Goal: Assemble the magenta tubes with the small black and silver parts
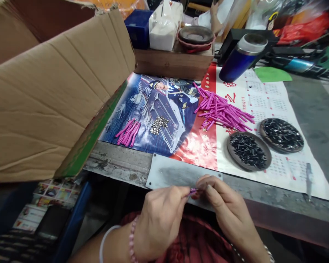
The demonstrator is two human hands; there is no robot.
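Fingers (184,191) of our left hand (162,215) pinch a magenta stick (192,190), its visible end pointing sideways toward our right hand (227,202), whose grip we cannot tell.

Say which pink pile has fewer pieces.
The left pink pile, left of the small speckled parts; the right pink pile, beyond them, has many more.

1 head-worn view, set just behind the near edge of the table (304,100), facing forward and down, close above left hand (163,217) and right hand (230,206), reaching across toward the table's far side.
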